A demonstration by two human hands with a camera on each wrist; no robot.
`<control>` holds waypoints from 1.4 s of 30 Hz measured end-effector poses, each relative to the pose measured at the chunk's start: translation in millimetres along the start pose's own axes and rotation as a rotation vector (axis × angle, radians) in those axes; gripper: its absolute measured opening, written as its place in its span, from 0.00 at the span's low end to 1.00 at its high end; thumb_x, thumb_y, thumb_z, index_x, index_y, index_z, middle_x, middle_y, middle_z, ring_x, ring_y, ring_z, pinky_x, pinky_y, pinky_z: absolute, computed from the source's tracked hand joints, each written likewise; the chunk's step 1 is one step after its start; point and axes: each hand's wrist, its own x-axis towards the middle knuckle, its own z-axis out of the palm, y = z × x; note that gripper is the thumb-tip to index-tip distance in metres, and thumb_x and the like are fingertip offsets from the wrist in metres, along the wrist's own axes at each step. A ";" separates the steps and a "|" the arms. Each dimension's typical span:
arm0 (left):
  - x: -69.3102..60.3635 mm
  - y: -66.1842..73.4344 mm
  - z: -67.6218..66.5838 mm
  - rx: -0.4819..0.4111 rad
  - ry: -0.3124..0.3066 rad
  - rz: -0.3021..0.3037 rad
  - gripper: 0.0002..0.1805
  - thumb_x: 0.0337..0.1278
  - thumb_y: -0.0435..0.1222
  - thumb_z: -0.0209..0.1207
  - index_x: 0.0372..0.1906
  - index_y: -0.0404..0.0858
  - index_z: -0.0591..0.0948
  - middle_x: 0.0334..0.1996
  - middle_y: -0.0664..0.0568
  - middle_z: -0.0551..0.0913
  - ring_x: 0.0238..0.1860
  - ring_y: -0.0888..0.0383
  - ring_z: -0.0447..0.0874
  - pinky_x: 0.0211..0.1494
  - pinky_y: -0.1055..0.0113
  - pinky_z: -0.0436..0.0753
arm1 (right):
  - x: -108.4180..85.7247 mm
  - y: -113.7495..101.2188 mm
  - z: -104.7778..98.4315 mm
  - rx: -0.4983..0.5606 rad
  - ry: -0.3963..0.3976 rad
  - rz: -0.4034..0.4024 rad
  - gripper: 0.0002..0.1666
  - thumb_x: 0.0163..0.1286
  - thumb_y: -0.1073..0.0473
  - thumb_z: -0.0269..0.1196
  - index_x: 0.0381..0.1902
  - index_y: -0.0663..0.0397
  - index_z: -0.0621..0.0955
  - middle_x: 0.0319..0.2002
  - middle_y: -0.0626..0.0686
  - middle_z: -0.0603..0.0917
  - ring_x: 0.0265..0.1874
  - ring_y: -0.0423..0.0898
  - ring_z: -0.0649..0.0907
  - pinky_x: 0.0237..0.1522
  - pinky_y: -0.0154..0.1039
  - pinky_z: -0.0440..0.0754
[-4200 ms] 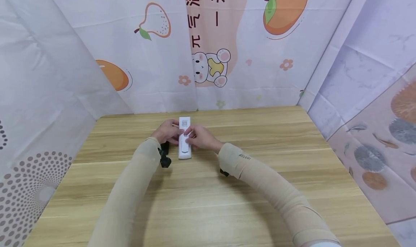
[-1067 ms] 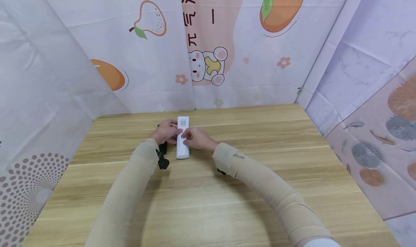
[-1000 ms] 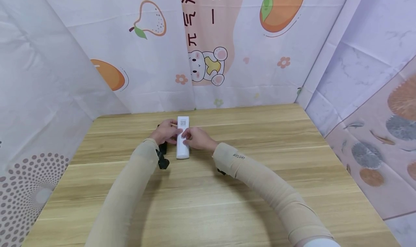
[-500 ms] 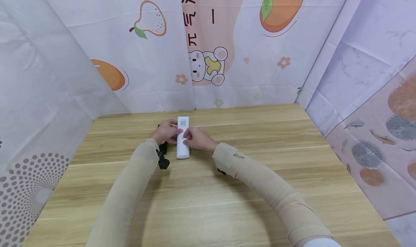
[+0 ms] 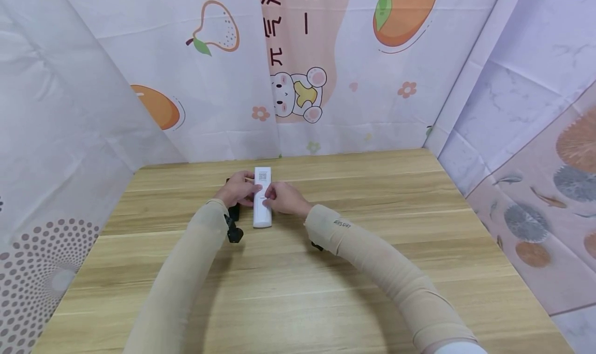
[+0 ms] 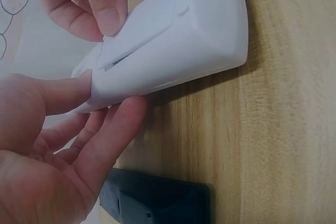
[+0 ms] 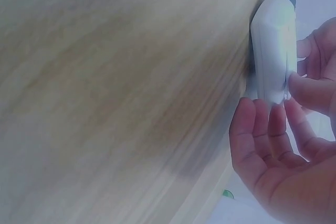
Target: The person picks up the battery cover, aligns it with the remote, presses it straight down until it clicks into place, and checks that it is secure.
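A white remote control lies back side up near the table's rear edge, its printed label uppermost. My left hand grips its left side, thumb on the back face and fingers along the edge, as the left wrist view shows. The right hand pinches the battery cover near its upper end. That end stands slightly raised from the remote's body, and a narrow bluish gap shows beneath it. In the right wrist view, the right thumb touches the cover. Most of the battery compartment is hidden.
A black device lies on the wooden table just left of the remote, partly hidden by the left hand. Printed curtains hang behind the table and at both sides. A black camera mount sits under the left wrist.
The right fingers have shifted slightly on the battery cover, whose upper end now shows a little differently. The left hand and the remote control have stayed almost still over the last second.
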 end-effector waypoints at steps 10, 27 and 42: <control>0.9 0.5 -0.5 0.014 0.004 -0.012 0.29 0.74 0.32 0.56 0.74 0.33 0.62 0.60 0.34 0.76 0.46 0.46 0.81 0.47 0.52 0.87 | 0.7 1.0 0.2 0.008 0.010 -0.001 0.07 0.70 0.60 0.69 0.37 0.58 0.82 0.32 0.49 0.83 0.31 0.42 0.78 0.34 0.31 0.75; 1.9 -0.6 0.3 0.020 0.006 -0.003 0.29 0.73 0.32 0.57 0.73 0.32 0.62 0.57 0.35 0.76 0.43 0.48 0.82 0.45 0.53 0.88 | -0.4 0.1 -0.2 0.014 -0.004 0.023 0.08 0.70 0.59 0.68 0.42 0.58 0.83 0.32 0.49 0.81 0.31 0.42 0.77 0.35 0.31 0.74; 2.6 0.0 1.7 0.024 0.004 0.009 0.30 0.73 0.31 0.57 0.73 0.31 0.62 0.56 0.35 0.76 0.41 0.48 0.82 0.43 0.54 0.88 | 0.7 -3.9 1.0 -0.013 0.000 0.084 0.13 0.69 0.58 0.69 0.45 0.60 0.80 0.34 0.50 0.81 0.31 0.42 0.77 0.34 0.32 0.75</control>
